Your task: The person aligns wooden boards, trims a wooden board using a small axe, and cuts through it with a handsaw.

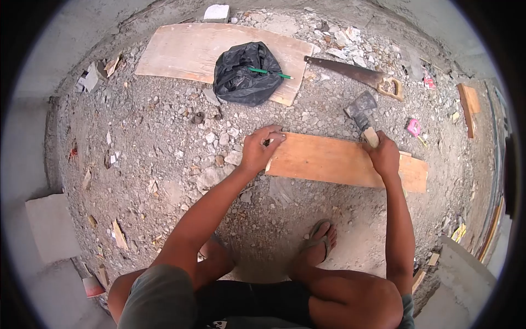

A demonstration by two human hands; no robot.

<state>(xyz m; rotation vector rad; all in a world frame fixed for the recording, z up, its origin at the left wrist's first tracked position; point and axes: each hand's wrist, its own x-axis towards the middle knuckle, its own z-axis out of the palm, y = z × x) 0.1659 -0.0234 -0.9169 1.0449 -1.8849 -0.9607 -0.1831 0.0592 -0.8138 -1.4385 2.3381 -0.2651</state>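
A flat wooden board [323, 159] lies across the rubble in front of my feet, its right end slightly lower in view. My left hand [262, 148] is closed at the board's upper left corner, thumb and fingertips on its edge; whether something small is also between them I cannot make out. My right hand [383, 154] is wrapped round the wooden handle of a hatchet [361, 107] above the right part of the board. The dark, worn metal head points away from me, beyond the board's far edge. Part of the handle is hidden by my fingers.
Beyond the board lie a black plastic bag [246, 82] with a green pencil [268, 72] on it, a plywood sheet [175, 52], a handsaw [350, 71] and a pink tape measure [413, 127]. A wood offcut [469, 107] is at right. Gravel [148, 131] covers the ground.
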